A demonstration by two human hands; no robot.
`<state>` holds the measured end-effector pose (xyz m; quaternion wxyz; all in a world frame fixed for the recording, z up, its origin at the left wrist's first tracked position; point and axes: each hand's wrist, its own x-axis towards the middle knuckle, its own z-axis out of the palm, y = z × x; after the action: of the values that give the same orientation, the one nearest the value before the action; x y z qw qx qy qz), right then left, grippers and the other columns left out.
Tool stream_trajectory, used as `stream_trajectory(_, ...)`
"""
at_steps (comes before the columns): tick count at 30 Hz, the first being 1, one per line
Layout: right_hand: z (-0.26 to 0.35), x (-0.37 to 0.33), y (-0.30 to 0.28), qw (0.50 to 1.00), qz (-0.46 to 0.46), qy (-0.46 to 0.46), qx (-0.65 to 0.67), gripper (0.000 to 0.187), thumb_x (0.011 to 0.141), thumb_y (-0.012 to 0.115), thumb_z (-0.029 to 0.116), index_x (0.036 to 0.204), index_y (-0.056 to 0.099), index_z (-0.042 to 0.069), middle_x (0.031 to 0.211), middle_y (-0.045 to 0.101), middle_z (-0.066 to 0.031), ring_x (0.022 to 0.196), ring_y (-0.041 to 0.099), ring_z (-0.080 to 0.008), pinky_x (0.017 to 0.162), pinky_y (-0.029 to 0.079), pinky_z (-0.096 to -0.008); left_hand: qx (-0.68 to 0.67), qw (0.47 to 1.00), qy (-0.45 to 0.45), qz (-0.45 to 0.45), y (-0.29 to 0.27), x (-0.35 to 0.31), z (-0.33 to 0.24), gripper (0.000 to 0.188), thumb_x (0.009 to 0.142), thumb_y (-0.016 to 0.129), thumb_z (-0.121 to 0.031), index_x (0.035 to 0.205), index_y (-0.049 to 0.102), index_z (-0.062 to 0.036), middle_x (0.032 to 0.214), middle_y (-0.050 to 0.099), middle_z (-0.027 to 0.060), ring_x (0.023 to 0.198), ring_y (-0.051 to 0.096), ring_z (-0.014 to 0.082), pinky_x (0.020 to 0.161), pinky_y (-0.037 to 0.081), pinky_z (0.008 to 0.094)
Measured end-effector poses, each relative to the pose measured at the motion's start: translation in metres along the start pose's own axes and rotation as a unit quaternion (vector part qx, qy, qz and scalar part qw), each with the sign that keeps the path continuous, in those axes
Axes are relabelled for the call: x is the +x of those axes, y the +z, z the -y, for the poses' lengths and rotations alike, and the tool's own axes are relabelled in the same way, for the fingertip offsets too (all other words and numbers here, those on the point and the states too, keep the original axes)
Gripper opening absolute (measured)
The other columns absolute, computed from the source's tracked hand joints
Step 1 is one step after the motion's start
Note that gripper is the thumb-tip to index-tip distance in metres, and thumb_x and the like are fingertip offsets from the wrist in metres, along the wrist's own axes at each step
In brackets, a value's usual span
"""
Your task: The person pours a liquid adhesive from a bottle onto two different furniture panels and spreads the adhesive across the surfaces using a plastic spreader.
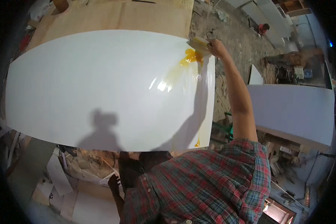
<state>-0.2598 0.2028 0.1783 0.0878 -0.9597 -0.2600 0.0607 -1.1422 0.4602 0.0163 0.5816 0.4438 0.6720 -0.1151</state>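
A large white glossy sheet (100,86) lies on a brown plywood board (119,15). At its far right corner sits a blob of yellow-orange glue (191,58), with a thin shiny smear trailing toward the middle. My right hand (217,47) is stretched out to that corner and grips a pale flat spreader (198,44) just above the glue. A small yellow drip (197,143) shows at the sheet's near right edge. My left hand (114,182) hangs low beside my body, below the sheet's near edge; its fingers are dim and unclear.
Another white panel (291,108) rests on a stand to the right. Rubble and scraps cover the floor (235,22) beyond the sheet. A person in red (263,28) crouches far off. Offcuts and boards (56,175) lie at lower left.
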Motion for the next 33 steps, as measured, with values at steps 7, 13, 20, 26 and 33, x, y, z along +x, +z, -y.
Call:
stream_trajectory(7, -0.017, -0.059, 0.03, 0.998, 0.018, -0.002, -0.065, 0.03, 0.089, 0.054, 0.018, 0.107, 0.069, 0.0, 0.085, 0.068, -0.0249, 0.078, 0.07, -0.0362, 0.071, 0.053, -0.0454, 0.038, 0.998, 0.037, 0.016, -0.028, 0.03, 0.01, 0.041, 0.095, 0.059, -0.035, 0.124, 0.062, -0.0066, 0.106, 0.069, 0.0092, 0.093, 0.067, 0.022, 0.067, 0.049, 0.0359)
stream_trajectory(13, 0.013, -0.252, 0.022, 0.988, 0.12, -0.034, -0.088, 0.035, 0.084, 0.052, 0.012, 0.113, 0.07, 0.008, 0.087, 0.068, -0.0235, 0.075, 0.068, -0.0361, 0.069, 0.053, -0.0443, 0.003, 0.984, 0.143, 0.108, -0.037, 0.072, -0.044, 0.047, 0.096, 0.06, -0.04, 0.129, 0.061, -0.006, 0.101, 0.07, 0.0114, 0.077, 0.066, 0.019, 0.056, 0.05, 0.031)
stream_trajectory(20, 0.099, -0.438, 0.024, 0.994, 0.096, 0.026, 0.033, 0.04, 0.079, 0.051, 0.002, 0.112, 0.071, 0.01, 0.103, 0.07, -0.0175, 0.079, 0.069, -0.035, 0.07, 0.054, -0.0391, 0.07, 0.874, 0.375, 0.3, 0.044, 0.044, -0.167, 0.048, 0.096, 0.06, -0.038, 0.133, 0.057, -0.0077, 0.124, 0.063, 0.0076, 0.105, 0.064, 0.0204, 0.086, 0.05, 0.0363)
stream_trajectory(26, 0.124, -0.534, 0.042, 0.971, 0.196, 0.14, 0.005, 0.032, 0.079, 0.056, 0.006, 0.107, 0.071, 0.006, 0.096, 0.07, -0.0202, 0.081, 0.068, -0.035, 0.074, 0.053, -0.0384, 0.05, 0.867, 0.311, 0.386, 0.083, 0.026, -0.193, 0.047, 0.097, 0.06, -0.032, 0.134, 0.055, -0.0048, 0.118, 0.066, 0.0083, 0.1, 0.065, 0.0157, 0.083, 0.052, 0.0298)
stream_trajectory(33, 0.133, -0.534, 0.022, 0.889, 0.006, 0.274, 0.368, 0.021, 0.086, 0.057, 0.019, 0.094, 0.067, 0.002, 0.089, 0.067, -0.0053, 0.077, 0.06, -0.0183, 0.072, 0.048, -0.0352, -0.005, 0.904, 0.286, 0.318, 0.018, 0.039, -0.159, 0.043, 0.098, 0.059, -0.023, 0.136, 0.053, -0.0049, 0.12, 0.066, 0.0088, 0.103, 0.064, 0.0171, 0.088, 0.051, 0.0327)
